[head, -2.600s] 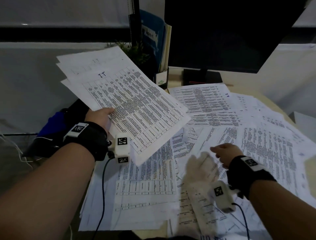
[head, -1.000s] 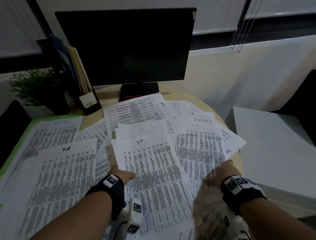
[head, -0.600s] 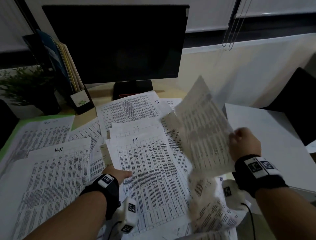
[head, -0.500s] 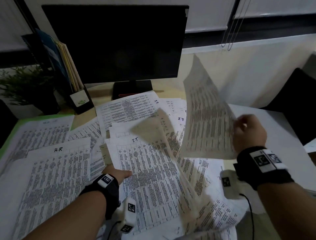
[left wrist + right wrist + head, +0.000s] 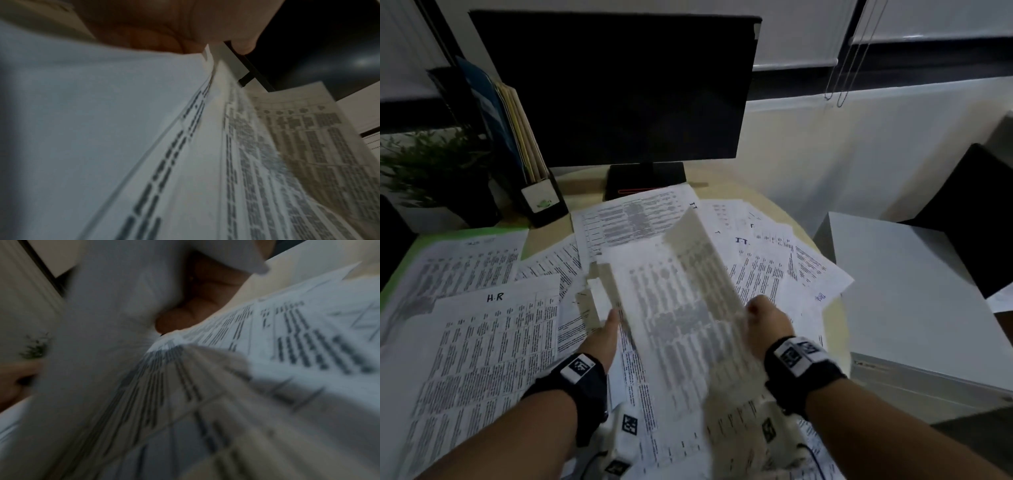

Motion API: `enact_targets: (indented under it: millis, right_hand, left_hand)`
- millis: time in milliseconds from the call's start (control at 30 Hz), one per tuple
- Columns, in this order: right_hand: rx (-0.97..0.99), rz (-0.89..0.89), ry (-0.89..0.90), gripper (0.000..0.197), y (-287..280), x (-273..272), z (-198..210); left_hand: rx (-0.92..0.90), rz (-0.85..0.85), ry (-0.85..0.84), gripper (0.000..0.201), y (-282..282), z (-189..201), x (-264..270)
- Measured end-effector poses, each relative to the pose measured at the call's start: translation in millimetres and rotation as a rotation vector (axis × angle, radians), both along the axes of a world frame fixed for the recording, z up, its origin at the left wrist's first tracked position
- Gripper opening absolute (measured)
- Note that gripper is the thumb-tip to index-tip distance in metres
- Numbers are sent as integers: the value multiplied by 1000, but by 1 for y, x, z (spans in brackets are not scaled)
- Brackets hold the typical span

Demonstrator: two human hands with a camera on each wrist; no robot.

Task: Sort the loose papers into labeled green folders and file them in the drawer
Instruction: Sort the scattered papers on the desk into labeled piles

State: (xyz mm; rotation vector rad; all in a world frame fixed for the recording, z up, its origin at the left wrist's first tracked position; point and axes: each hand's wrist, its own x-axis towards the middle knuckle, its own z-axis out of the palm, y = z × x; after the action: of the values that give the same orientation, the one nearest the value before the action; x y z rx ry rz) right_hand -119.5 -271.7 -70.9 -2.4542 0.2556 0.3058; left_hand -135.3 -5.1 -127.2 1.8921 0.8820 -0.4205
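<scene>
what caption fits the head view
Both hands, left hand and right hand, lift a printed sheet above scattered papers.

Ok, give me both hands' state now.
Left hand: grips the stack of sheets at its left edge.
Right hand: pinches a lifted sheet.

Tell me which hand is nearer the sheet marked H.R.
Left. The left hand lies just right of the H.R sheet; the right hand holds a lifted paper farther right.

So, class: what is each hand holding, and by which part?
Right hand grips the lifted sheet at its right edge. Left hand holds the paper stack by its left edge.
</scene>
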Motion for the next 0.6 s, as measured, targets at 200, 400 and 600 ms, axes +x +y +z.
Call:
enact_targets:
  millis: [200,400,600]
  right_hand:
    - [-63,205,136,11,32,1,-9]
    - [173,-68,120,66,4,21,9]
    - [718,-227,176,17,-32,39,0]
  left_hand:
    - [-15,-71,-93,63,3,1,-9]
    - [-132,-20,-330,39,-4,32,-7]
    - [-218,-205,-410,35,-32,73,20]
